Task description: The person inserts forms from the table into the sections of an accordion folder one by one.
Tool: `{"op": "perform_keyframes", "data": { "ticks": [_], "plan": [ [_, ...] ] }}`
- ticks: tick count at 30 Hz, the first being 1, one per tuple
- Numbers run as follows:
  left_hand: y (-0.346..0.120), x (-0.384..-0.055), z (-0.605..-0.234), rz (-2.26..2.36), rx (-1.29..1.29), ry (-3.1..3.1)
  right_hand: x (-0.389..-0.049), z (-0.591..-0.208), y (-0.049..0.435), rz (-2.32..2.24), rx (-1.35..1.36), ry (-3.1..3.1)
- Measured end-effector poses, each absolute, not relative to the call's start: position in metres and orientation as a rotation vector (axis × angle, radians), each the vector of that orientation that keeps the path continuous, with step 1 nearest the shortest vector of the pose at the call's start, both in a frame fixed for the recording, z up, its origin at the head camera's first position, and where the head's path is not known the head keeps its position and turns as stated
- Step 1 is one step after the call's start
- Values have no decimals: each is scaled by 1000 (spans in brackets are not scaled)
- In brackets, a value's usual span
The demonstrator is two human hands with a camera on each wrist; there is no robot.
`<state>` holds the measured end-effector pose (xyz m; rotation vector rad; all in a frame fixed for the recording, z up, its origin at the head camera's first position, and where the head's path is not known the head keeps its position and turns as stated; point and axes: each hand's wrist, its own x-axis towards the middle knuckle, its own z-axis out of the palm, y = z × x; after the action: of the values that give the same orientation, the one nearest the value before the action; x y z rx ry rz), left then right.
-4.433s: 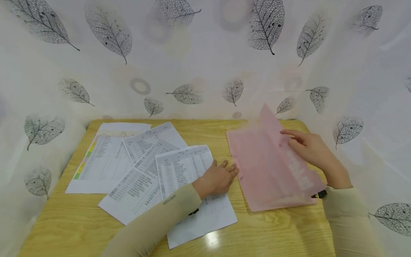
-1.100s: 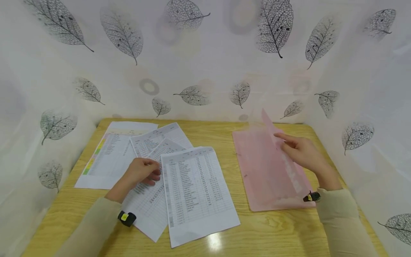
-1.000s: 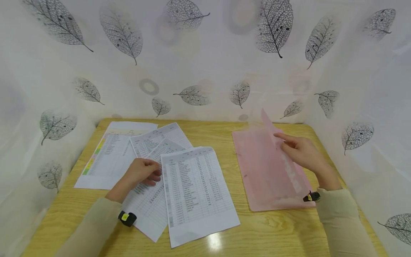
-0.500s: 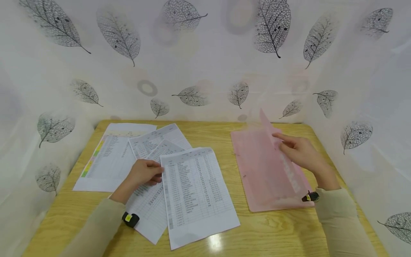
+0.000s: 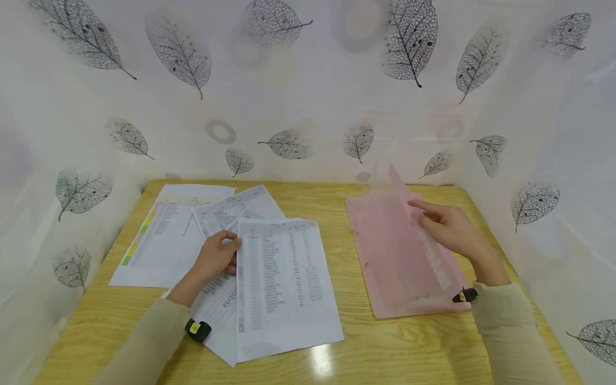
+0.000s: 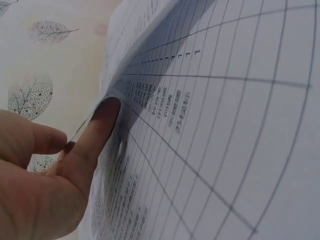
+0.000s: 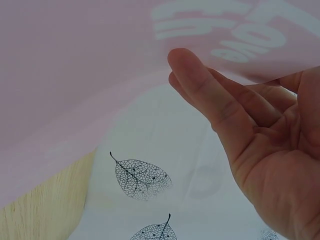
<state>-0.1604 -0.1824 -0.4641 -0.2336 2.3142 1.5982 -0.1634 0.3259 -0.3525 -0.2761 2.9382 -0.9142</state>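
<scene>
My left hand (image 5: 214,256) pinches the left edge of a printed sheet (image 5: 284,289), whose near end looks slightly lifted. In the left wrist view, thumb and fingers (image 6: 106,120) meet at the edge of the curving paper (image 6: 225,150). Under that sheet lie more printed sheets (image 5: 218,315), fanned out. On the right, my right hand (image 5: 449,230) holds up the cover of a pink translucent folder (image 5: 380,256). The raised cover (image 7: 90,65), with white lettering, sits between the thumb and fingers in the right wrist view; part of the grip is hidden.
A sheet with yellow and green marks along its left side (image 5: 163,235) lies at the back left, partly overlapped. The wooden table (image 5: 317,198) is enclosed by a pale curtain (image 5: 298,96) printed with leaves. Both wrists wear black devices.
My left hand moved left off the top sheet, then took its left edge. That sheet has shifted slightly left and lifted. My right hand keeps holding the folder cover up.
</scene>
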Motion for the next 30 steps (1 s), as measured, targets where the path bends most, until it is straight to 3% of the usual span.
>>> {"op": "perform_keyframes", "data": {
  "ticks": [11, 30],
  "plan": [
    [-183, -156, -465, 1639, -77, 2346, -163, -351, 326, -902, -267, 2935],
    [-179, -160, -464, 1667, -127, 2355, -161, -350, 324, -937, -273, 2921]
  ]
}}
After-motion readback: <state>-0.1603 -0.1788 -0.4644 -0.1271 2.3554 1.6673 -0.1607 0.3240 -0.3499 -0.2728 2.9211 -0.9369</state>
